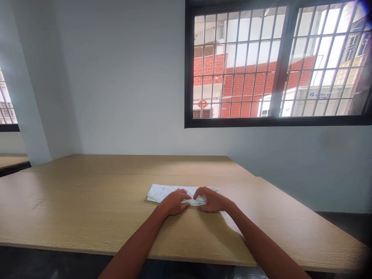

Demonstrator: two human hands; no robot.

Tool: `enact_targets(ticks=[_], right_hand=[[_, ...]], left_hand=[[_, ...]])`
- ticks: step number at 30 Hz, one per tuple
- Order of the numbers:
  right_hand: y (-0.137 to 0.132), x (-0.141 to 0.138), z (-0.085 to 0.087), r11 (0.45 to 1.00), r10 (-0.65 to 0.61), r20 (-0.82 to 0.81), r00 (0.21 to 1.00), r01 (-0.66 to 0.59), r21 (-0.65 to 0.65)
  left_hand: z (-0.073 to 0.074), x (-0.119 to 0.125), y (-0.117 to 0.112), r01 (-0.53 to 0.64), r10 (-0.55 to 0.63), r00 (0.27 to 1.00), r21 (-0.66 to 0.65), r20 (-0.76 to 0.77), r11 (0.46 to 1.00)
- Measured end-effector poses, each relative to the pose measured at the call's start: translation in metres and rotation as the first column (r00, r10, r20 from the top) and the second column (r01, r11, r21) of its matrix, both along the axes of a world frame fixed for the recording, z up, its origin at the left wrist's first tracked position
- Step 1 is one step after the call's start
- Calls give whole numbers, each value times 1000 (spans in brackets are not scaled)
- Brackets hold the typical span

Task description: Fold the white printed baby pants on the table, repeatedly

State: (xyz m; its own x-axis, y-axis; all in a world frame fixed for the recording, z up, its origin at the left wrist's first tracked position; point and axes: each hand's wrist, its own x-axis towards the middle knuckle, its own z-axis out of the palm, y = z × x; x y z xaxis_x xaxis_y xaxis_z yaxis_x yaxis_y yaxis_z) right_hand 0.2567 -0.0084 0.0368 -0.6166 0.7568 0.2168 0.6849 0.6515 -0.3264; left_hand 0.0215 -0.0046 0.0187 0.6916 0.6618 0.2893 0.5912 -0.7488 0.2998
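Observation:
A white cloth (162, 190) with a faint small print lies folded in layers, in a flat strip on the wooden table. My left hand (175, 202) grips its near edge around the middle, fingers on top and thumb at the front. Close beside it, my right hand (209, 199) pinches the same edge, its fingers curled over the layers. Between the two hands the stacked folds show. The cloth's left end lies uncovered, while its right part is mostly hidden behind my right hand.
The light wooden table (87, 209) spreads out to both sides and back to a pale wall (124, 77). Its near edge runs below my forearms. A barred window (238, 66) is at the upper right, and a pillar (29, 77) stands at the left.

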Motion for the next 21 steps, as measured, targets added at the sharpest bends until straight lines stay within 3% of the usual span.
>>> enact_targets(ticks=[5, 12, 21], right_hand=[[1, -2, 0, 1000, 9, -9, 1000, -8, 10], [1, -5, -4, 998, -16, -37, 999, 18, 54], [-3, -11, 4, 995, -93, -30, 995, 94, 36]], left_hand=[[1, 7, 0, -37, 34, 999, 94, 39, 995], [2, 5, -1, -107, 103, 985, 28, 140, 994], [0, 2, -3, -23, 17, 991, 43, 135, 999]])
